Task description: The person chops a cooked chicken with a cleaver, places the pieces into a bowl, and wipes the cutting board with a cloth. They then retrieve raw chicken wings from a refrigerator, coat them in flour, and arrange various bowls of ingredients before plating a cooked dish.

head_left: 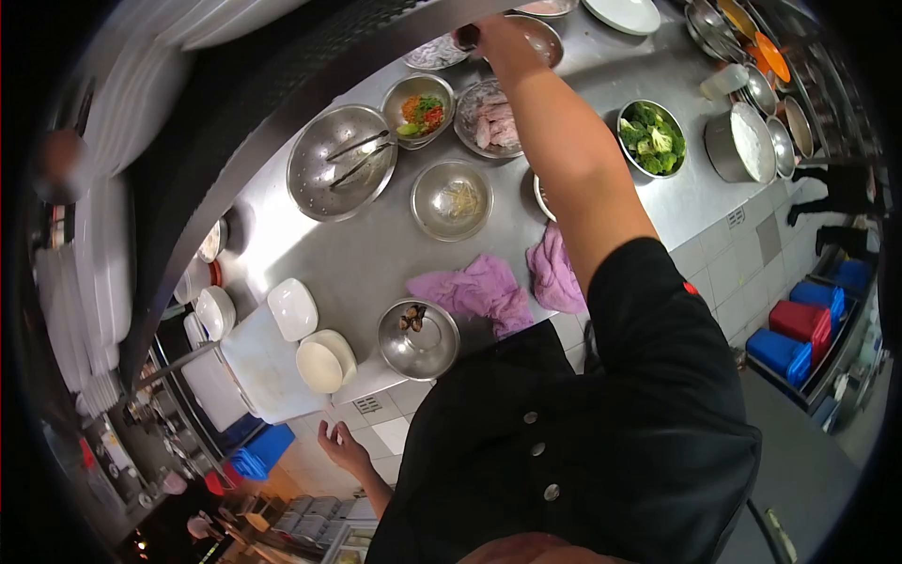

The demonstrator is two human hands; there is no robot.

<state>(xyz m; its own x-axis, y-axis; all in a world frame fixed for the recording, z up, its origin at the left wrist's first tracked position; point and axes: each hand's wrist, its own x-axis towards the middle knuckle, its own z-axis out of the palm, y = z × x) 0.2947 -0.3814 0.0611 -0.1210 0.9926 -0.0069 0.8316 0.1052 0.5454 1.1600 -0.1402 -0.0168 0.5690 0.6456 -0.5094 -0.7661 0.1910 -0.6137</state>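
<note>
My right hand [489, 36] reaches far forward to the shelf's metal edge, its fingers curled around a small dark thing I cannot make out. Beneath it are a steel bowl [540, 39] and a bowl of pale raw meat [496, 124]. My left hand [344, 449] hangs open and empty off the counter's near edge, fingers apart. Nearest to it are stacked cream bowls [321, 365] and a white cutting board [268, 371]. A steel bowl with brown mushroom-like pieces [412, 318] sits close to my body.
On the steel counter [348, 258] are a colander [315, 155] with tongs, chopped vegetables [423, 116], a bowl with pale shreds [460, 199], broccoli [650, 139], purple cloths [479, 287] and a pot [733, 146]. An overhead shelf [282, 113] crosses the upper left. A dark-clothed person [841, 193] stands at right.
</note>
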